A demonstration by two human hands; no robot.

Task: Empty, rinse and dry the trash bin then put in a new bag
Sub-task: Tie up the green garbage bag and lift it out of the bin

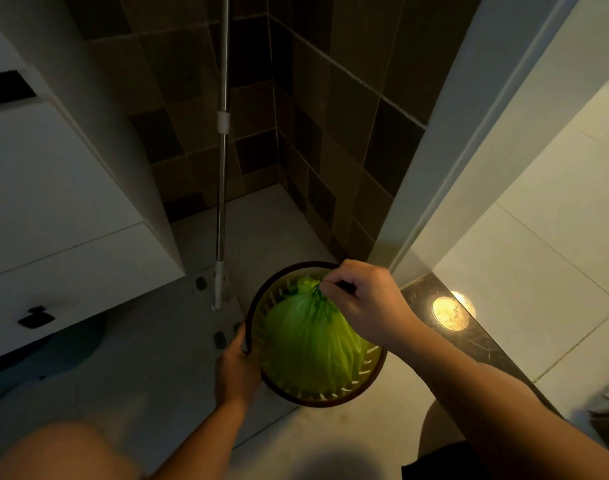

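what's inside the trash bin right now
A tied green bag fills the trash bin, its knot pinched by the right hand. The bag's contents and the bin's bottom are hidden.

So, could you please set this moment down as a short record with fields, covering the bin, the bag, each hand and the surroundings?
bin: round slatted trash bin with a dark rim, on the tiled floor
bag: green bag, tied at the top, inside the bin
right hand: right hand pinches the bag's knot
left hand: left hand grips the bin's rim
nearby: mop handle leaning in the tiled corner; white cabinet to the left
stage: bag not yet out of the bin
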